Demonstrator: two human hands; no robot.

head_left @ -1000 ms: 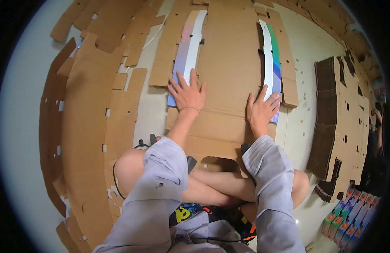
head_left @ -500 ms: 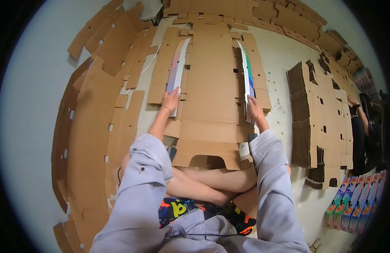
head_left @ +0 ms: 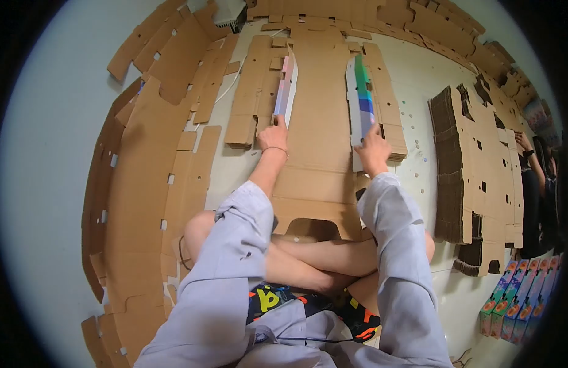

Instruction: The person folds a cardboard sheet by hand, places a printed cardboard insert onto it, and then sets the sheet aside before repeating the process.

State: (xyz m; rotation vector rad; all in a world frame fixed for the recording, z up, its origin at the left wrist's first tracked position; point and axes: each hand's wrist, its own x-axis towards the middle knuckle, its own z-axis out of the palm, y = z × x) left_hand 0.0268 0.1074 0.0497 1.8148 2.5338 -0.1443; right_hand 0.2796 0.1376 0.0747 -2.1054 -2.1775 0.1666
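My left hand (head_left: 273, 135) rests at the near end of a narrow card strip (head_left: 285, 86), printed pink to lavender with a white edge. Its index finger lies along the strip and the other fingers are curled. On the other side, my right hand (head_left: 374, 150) is closed at the near end of a second strip (head_left: 363, 83), green, blue and violet with a white margin. The thumb is on the white part and the index finger points up the coloured band. Both strips lie along the two sides of a long brown cardboard sheet (head_left: 317, 110) on the floor.
Flat cardboard stacks (head_left: 244, 98) flank the sheet. A taller cardboard pile (head_left: 474, 159) stands at right, near another person's arm (head_left: 532, 159). Several colourful printed boxes (head_left: 517, 300) sit at lower right. Large cardboard pieces (head_left: 136, 184) lean along the left wall.
My left hand and its strip have moved inward to the right. The right strip has turned to show more of its coloured face, and my right hand's fingers have shifted onto it.
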